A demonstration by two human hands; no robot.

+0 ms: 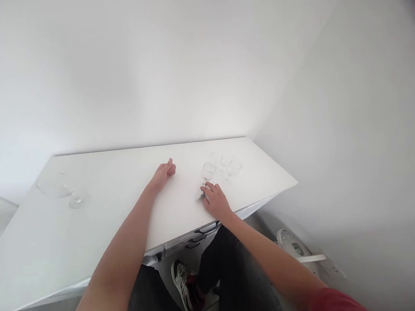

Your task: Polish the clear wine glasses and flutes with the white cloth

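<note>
My right hand (216, 199) is at the stem and foot of a small clear stemmed glass (208, 171). Its fingers are bent around the lower part, while the bowl sits beyond the fingertips. Two more clear stemmed glasses, one at the back (217, 158) and one to the right (235, 167), stand close by; their stems are faint against the white tabletop. My left hand (165, 172) is closed in a loose fist over the table, left of the glasses, with nothing visible in it.
On the left of the white table (117, 191) lies a large clear stemmed glass (57, 185) on its side. White walls border the back and right. Drawers with dark handles (199, 237) sit below the front edge. A white device (293, 244) stands low at right.
</note>
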